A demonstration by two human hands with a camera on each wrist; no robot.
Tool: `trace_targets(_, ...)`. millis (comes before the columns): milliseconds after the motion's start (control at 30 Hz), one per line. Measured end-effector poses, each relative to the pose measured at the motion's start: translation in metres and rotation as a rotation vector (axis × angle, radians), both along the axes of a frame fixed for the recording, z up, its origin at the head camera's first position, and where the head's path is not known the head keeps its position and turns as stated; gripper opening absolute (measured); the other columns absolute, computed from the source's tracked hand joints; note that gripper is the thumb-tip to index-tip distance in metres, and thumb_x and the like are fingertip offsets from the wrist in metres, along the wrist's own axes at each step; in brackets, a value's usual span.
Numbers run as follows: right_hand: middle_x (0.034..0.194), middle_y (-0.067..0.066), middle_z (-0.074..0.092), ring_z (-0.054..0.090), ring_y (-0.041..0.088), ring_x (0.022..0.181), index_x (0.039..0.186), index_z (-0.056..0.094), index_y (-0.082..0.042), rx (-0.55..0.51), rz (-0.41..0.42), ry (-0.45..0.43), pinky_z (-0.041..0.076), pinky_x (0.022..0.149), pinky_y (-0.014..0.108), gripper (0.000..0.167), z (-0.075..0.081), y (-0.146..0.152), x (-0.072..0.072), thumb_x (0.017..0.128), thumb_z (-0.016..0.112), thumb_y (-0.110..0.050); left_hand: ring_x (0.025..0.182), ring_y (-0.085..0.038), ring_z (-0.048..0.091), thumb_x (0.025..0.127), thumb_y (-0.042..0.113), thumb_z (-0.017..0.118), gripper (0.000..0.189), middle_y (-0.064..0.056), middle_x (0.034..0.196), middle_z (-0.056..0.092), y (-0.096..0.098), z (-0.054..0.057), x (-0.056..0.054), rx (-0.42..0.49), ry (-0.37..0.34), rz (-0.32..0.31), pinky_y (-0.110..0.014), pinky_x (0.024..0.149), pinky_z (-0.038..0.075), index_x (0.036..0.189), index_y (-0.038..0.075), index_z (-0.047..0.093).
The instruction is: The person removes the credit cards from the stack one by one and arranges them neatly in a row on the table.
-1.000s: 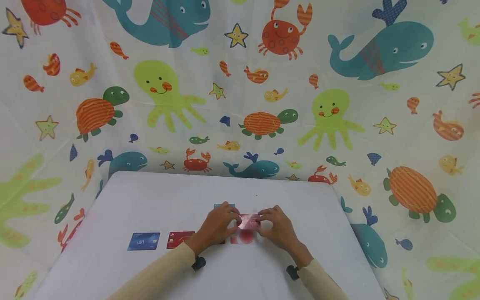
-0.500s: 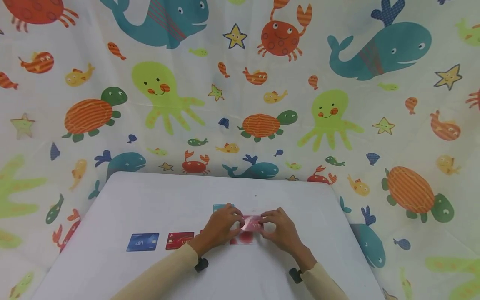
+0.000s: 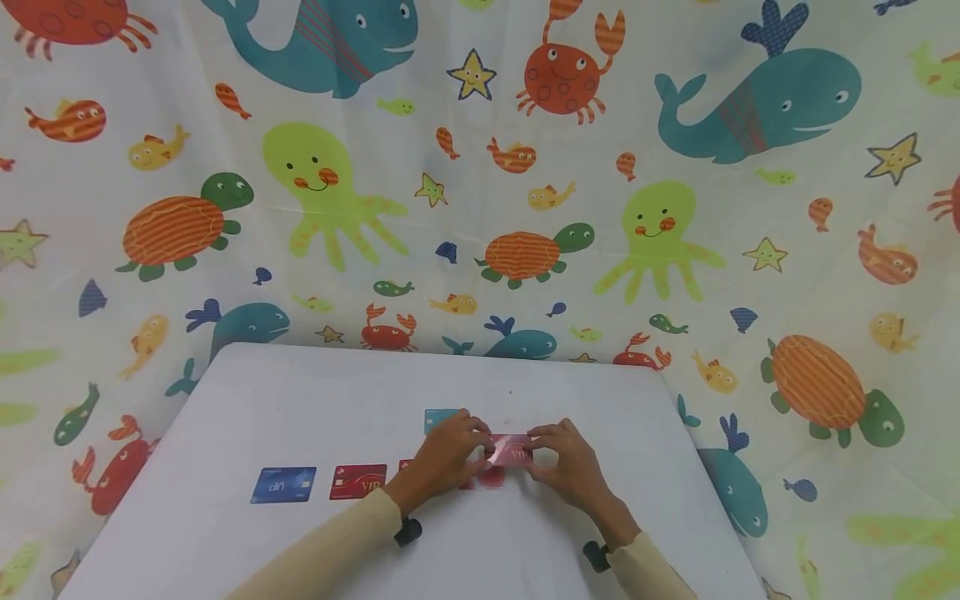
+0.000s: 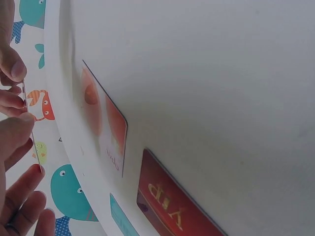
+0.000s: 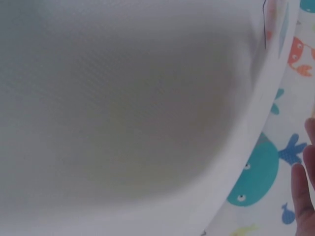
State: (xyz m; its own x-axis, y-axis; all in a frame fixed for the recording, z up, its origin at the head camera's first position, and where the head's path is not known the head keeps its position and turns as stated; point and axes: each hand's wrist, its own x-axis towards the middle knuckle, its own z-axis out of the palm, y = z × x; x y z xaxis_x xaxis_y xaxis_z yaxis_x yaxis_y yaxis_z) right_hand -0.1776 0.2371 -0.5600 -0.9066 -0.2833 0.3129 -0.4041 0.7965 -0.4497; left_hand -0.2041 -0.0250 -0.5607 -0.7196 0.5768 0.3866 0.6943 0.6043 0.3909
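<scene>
In the head view both hands hold a shiny pink VIP card [image 3: 512, 451] between them, above the white table. The left hand [image 3: 444, 457] pinches its left edge with thumb and fingers; the right hand [image 3: 572, 467] pinches its right edge. From the left wrist, this card [image 4: 36, 147] appears almost edge-on, raised off the tabletop. A pale card with a reddish round print [image 3: 492, 477] lies just below it, partly covered by the left hand. Only fingers [image 5: 301, 189] of the right hand enter the right wrist view.
On the table [image 3: 300, 400], a blue VIP card [image 3: 283, 485] and a red VIP card [image 3: 358, 482] lie in a row at left. Another red card [image 3: 406, 463] is mostly hidden behind the left hand. A teal card [image 3: 439, 418] sits farther back. A sea-animal curtain [image 3: 465, 208] hangs behind.
Both hands have drifted slightly right and nearer the body with the pink card between them. The cards on the table keep their places.
</scene>
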Motion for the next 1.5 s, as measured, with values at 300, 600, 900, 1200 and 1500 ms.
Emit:
trace_targets(300,0.119,-0.011,0.077,0.057,0.006,0.106,0.107,0.084,-0.022,0.026,-0.035,-0.004,0.060,0.089,0.030,0.030,0.001,0.006,0.003,0.079,0.096,-0.025,0.103,-0.014,0.066,0.089,0.036,0.087,0.024,0.003,0.115,0.080,0.007,-0.001,-0.001,0.000,0.007,-0.008,-0.029,0.088,0.059,0.107,0.021,0.084)
trace_targets(600,0.119,-0.011,0.076,0.057,0.007,0.104,0.106,0.084,-0.022,0.035,-0.055,-0.004,0.060,0.087,0.030,0.030,0.000,0.012,0.007,0.078,0.096,-0.023,0.104,-0.015,0.067,0.087,0.035,0.089,0.025,0.003,0.112,0.080,0.015,-0.003,0.001,0.000,0.027,-0.012,-0.030,0.088,0.060,0.106,0.020,0.084)
trace_targets(900,0.118,-0.014,0.076,0.057,0.005,0.104,0.103,0.083,-0.026,0.049,-0.076,0.013,0.061,0.086,0.030,0.029,-0.004,0.019,0.010,0.078,0.097,-0.024,0.098,-0.014,0.066,0.086,0.036,0.090,0.025,0.004,0.109,0.080,0.023,-0.007,0.002,-0.012,0.058,-0.020,-0.024,0.082,0.058,0.105,0.022,0.085)
trace_targets(1200,0.118,-0.014,0.075,0.056,0.005,0.105,0.104,0.083,-0.025,0.051,-0.098,-0.040,0.059,0.089,0.031,0.029,-0.002,0.024,0.015,0.079,0.096,-0.025,0.101,-0.012,0.067,0.086,0.037,0.090,0.027,0.006,0.115,0.080,0.028,-0.009,0.002,-0.027,-0.006,-0.021,-0.022,0.086,0.059,0.109,0.024,0.085)
trace_targets(1500,0.117,-0.012,0.076,0.056,0.005,0.103,0.103,0.083,-0.024,0.056,-0.095,-0.001,0.058,0.086,0.030,0.030,-0.007,0.030,0.017,0.077,0.098,-0.024,0.102,-0.012,0.067,0.089,0.037,0.087,0.025,0.007,0.116,0.080,0.034,-0.008,0.004,-0.039,-0.013,-0.024,-0.022,0.087,0.058,0.110,0.024,0.085)
